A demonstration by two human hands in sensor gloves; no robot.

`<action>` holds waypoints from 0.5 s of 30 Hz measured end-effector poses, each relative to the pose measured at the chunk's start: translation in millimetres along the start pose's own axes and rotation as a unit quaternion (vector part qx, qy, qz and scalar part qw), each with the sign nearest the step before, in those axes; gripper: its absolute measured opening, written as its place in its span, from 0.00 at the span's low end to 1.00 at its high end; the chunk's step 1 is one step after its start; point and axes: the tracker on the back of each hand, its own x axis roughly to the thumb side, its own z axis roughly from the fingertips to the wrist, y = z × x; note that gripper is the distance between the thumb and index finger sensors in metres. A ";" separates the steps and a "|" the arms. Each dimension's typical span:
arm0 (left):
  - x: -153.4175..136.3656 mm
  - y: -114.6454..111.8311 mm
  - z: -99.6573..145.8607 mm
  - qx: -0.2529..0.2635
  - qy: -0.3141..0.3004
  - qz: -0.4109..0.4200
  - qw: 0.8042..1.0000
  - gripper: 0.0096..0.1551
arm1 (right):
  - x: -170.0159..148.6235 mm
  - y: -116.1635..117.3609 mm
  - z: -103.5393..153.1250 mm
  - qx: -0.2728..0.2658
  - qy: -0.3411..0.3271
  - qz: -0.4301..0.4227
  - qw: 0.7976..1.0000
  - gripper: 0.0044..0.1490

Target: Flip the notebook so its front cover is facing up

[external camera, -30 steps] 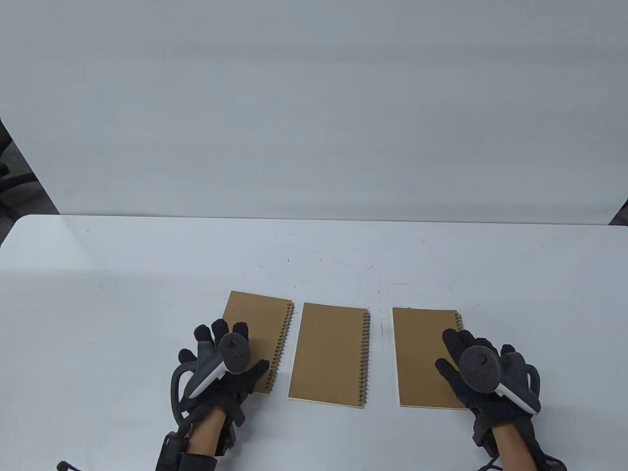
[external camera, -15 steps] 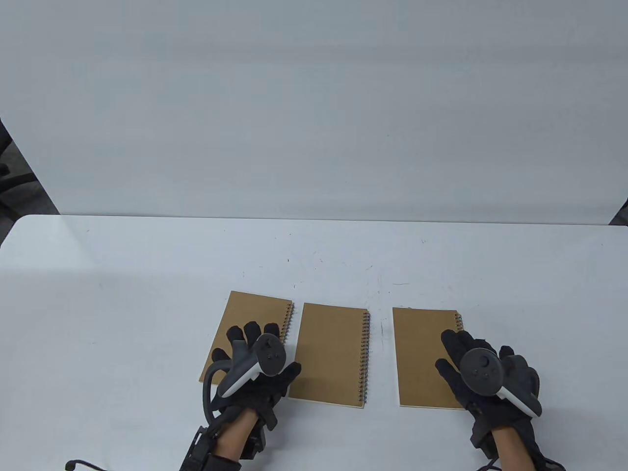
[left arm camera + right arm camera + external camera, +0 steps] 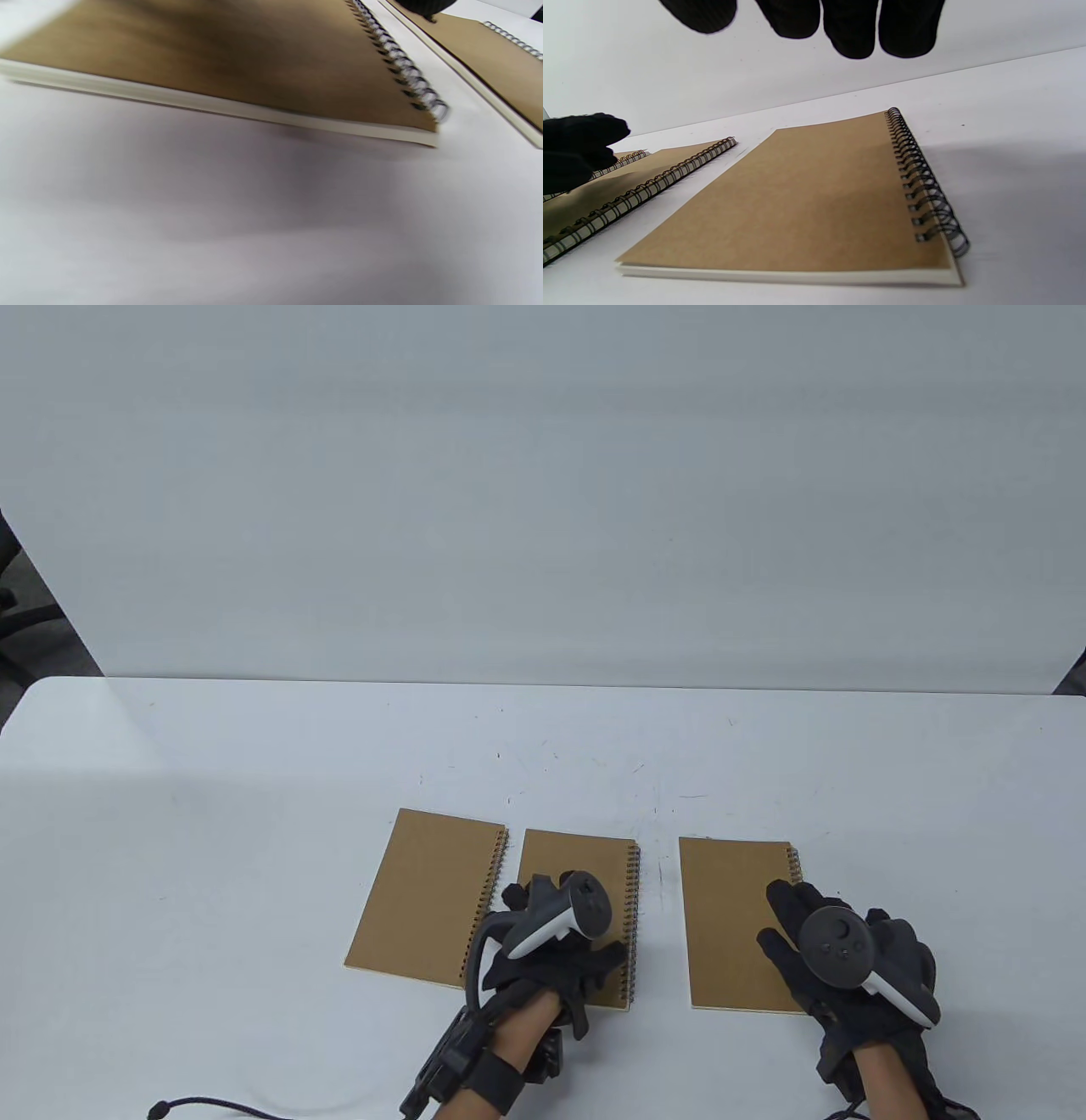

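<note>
Three brown spiral notebooks lie side by side on the white table, plain covers up and spirals on their right edges: the left notebook (image 3: pixel 428 895), the middle notebook (image 3: pixel 568 861) and the right notebook (image 3: pixel 730 916). My left hand (image 3: pixel 556 937) hovers over the near half of the middle notebook, fingers spread, holding nothing. Whether it touches the cover is unclear. My right hand (image 3: pixel 819 937) is over the right notebook's near right corner. In the right wrist view its fingertips (image 3: pixel 848 29) hang open above that notebook (image 3: pixel 806 199) without touching it. The left wrist view is blurred and shows the left notebook (image 3: pixel 237 55) close up.
The white table (image 3: pixel 254 814) stretches wide to the left, right and far side of the notebooks. A white wall panel (image 3: pixel 543 492) stands behind the table's far edge. A black cable (image 3: pixel 212 1103) trails at the near edge.
My left hand has moved right, from over the left notebook to over the middle notebook. The right hand and all three notebooks have stayed in place.
</note>
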 end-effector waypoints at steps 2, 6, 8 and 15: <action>15.1 -4.4 -8.5 -0.014 0.004 -0.007 1.000 0.63 | -0.1 -0.2 0.2 0.002 0.001 0.000 1.000 0.40; 34.7 -10.3 -19.1 -0.027 0.040 -0.080 0.996 0.64 | -0.4 -0.2 0.6 0.004 0.003 0.000 1.000 0.40; 40.9 -5.0 -20.5 -0.029 0.038 -0.102 0.994 0.63 | -1.1 -0.1 0.8 0.005 0.004 -0.001 1.000 0.40; 50.2 1.2 -26.2 -0.023 0.054 -0.114 0.992 0.62 | -1.8 1.2 0.4 0.012 0.005 0.003 1.000 0.40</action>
